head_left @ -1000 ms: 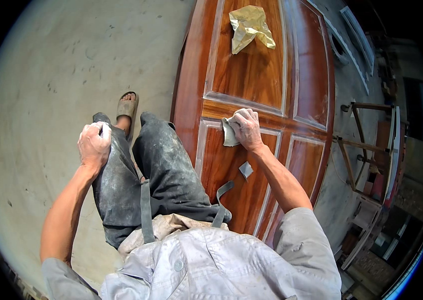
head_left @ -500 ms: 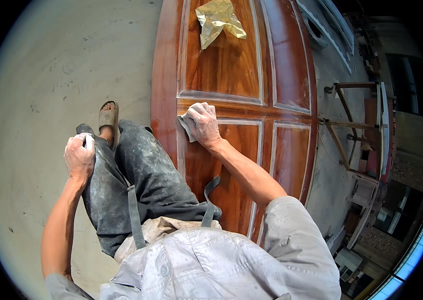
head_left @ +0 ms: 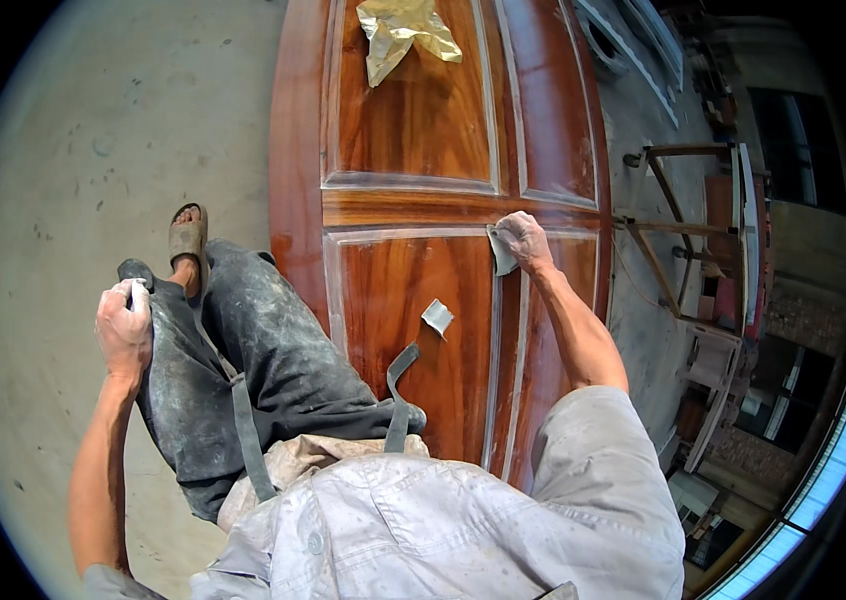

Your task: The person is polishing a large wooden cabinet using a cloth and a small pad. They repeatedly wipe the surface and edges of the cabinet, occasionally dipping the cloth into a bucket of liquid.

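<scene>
A glossy reddish-brown panelled wooden door lies flat in front of me, whitish dust along its mouldings. My right hand is closed on a grey piece of sandpaper, pressed to the crossing of the door's middle rails. On the nearer left panel lies another small grey folded piece, apart from my hand. My left hand rests at my left knee, its dusty fingers curled in; whatever they hold, if anything, is hidden.
A crumpled yellowish sheet lies on the door's far left panel. Wooden frame stands stand to the right of the door. My sandalled foot is on the concrete floor along its left side.
My right hand has slid the sandpaper rightward along the rail, from the door's left side to its middle. The small grey piece on the panel now shows. The view has shifted slightly.
</scene>
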The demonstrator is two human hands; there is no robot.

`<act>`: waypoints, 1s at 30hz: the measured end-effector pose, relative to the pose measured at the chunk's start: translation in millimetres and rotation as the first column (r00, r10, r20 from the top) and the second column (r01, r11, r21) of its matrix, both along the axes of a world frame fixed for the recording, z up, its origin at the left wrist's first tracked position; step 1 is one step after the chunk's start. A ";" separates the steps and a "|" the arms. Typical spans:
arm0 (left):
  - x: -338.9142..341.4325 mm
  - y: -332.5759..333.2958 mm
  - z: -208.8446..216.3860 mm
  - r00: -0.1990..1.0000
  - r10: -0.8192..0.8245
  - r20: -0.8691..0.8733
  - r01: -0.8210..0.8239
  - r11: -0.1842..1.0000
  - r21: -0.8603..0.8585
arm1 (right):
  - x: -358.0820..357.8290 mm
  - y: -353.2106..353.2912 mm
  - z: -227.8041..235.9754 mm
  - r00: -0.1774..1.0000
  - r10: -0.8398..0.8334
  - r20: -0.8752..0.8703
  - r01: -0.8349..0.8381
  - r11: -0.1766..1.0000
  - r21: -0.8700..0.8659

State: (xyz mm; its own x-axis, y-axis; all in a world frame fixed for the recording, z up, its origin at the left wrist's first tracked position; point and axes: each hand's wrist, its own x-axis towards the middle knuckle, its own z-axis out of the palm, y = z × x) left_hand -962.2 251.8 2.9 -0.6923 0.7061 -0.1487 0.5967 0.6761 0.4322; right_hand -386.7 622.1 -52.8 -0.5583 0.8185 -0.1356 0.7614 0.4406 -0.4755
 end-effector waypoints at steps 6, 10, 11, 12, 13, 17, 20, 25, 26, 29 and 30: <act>8.1 7.9 16.4 0.999 0.020 -0.031 -0.021 0.999 -0.050 | -61.8 -18.1 -3.4 0.978 0.159 -0.132 -0.152 0.987 0.060; 14.8 17.6 23.2 0.999 0.001 -0.036 -0.003 0.997 -0.074 | -146.1 -62.9 -8.5 0.937 0.252 -0.243 -0.232 0.967 0.107; 14.7 18.6 24.8 0.999 0.001 -0.034 -0.003 0.997 -0.075 | -164.2 -70.8 -10.1 0.922 0.286 -0.262 -0.252 0.955 0.154; 12.2 15.8 20.2 0.998 -0.036 -0.052 0.033 0.998 -0.056 | -176.3 -79.4 -13.2 0.927 0.291 -0.236 -0.268 0.955 0.125; 10.8 12.8 17.2 0.997 -0.039 -0.062 0.036 0.998 -0.048 | -176.9 -76.9 -14.7 0.926 0.321 -0.200 -0.296 0.944 0.145; 6.4 6.3 11.0 0.999 0.002 -0.053 -0.003 1.000 -0.029 | -149.7 -53.7 -12.3 0.925 0.333 -0.182 -0.317 0.942 0.112; 12.3 10.7 14.6 0.999 0.019 -0.029 -0.021 0.998 -0.062 | -179.2 -72.7 -16.5 0.920 0.322 -0.225 -0.295 0.944 0.145; 14.4 15.3 12.2 0.995 -0.040 -0.086 0.036 0.998 -0.049 | -227.1 -95.1 -3.3 0.881 0.413 -0.231 -0.395 0.911 0.121; 11.3 6.3 8.6 0.996 -0.031 -0.080 0.028 0.999 -0.041 | -208.9 -100.2 3.9 0.915 0.272 -0.299 -0.283 0.959 0.008; 8.0 5.2 5.4 0.996 -0.002 -0.087 0.002 1.000 -0.007 | -137.0 -103.0 27.0 0.926 -0.222 -0.307 0.124 0.944 -0.307; 10.0 8.6 9.9 0.996 0.001 -0.084 -0.002 1.000 -0.024 | -108.5 -111.8 31.7 0.924 -0.283 -0.258 0.182 0.917 -0.355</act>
State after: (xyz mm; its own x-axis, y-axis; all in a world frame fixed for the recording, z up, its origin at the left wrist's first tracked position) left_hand -952.2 260.4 12.8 -0.7041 0.7020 -0.1069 0.6291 0.6865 0.3645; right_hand -495.2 510.3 -21.1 -0.4126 0.8704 -0.2686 0.6231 0.0546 -0.7802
